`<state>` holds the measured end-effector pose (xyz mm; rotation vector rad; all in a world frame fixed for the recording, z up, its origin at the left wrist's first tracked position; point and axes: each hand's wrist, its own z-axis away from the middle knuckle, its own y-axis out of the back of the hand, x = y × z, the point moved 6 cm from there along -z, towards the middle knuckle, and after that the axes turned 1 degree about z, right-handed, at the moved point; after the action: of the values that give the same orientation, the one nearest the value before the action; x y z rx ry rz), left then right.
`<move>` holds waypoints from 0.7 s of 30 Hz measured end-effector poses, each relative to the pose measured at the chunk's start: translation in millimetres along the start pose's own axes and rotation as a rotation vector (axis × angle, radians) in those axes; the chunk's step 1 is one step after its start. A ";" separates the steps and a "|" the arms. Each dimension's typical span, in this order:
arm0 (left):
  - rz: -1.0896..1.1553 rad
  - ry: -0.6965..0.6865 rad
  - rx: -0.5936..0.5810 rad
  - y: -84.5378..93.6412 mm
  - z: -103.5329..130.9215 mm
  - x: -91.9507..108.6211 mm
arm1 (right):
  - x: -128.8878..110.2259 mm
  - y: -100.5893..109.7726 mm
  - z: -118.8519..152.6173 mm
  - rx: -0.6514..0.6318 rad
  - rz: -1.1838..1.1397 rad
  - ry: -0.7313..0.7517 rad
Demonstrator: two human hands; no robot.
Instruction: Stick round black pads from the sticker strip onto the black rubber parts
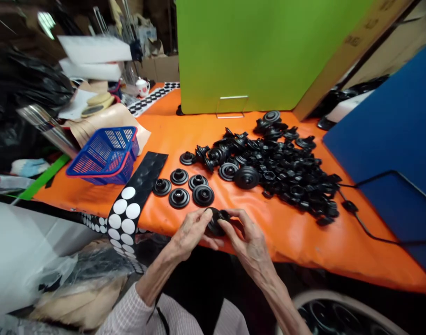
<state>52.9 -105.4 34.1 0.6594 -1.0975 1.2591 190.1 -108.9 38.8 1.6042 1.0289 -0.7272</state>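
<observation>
Near the front edge of the table, my left hand (192, 235) is closed on the rim of a black plastic disc (214, 224), which is tilted on its side. My right hand (249, 237) pinches a dark raised piece at the disc's right face. Whether that piece is a separate nut or the disc's own hub, I cannot tell. Just beyond my hands lie several similar black discs (179, 197), flat with their hubs up. To the right of them spreads a heap of black hexagonal nuts (296, 190), with more stepped discs (246, 177) along its left and far side.
An orange cover (157, 128) lies over the table. At left are a blue basket (106, 153) with a red rim and a black strip with white round stickers (128, 226). A green panel (254, 51) stands behind, a blue panel (394, 139) at right, with a black cable (364, 225).
</observation>
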 end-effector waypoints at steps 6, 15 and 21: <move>-1.056 -0.210 0.621 72.7 -54.8 102.1 | 18.0 -6.9 -35.0 0.180 0.119 0.072; -1.016 -0.211 0.524 110.6 -150.1 101.6 | 31.9 30.2 -23.8 0.313 0.310 0.088; -0.692 -0.269 0.552 121.2 -140.0 111.8 | 58.4 73.5 -47.6 0.325 0.837 -0.075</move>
<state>-30.4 92.2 62.8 1.5139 -0.6176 0.8627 279.9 -54.1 33.8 2.0476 0.1186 -0.3707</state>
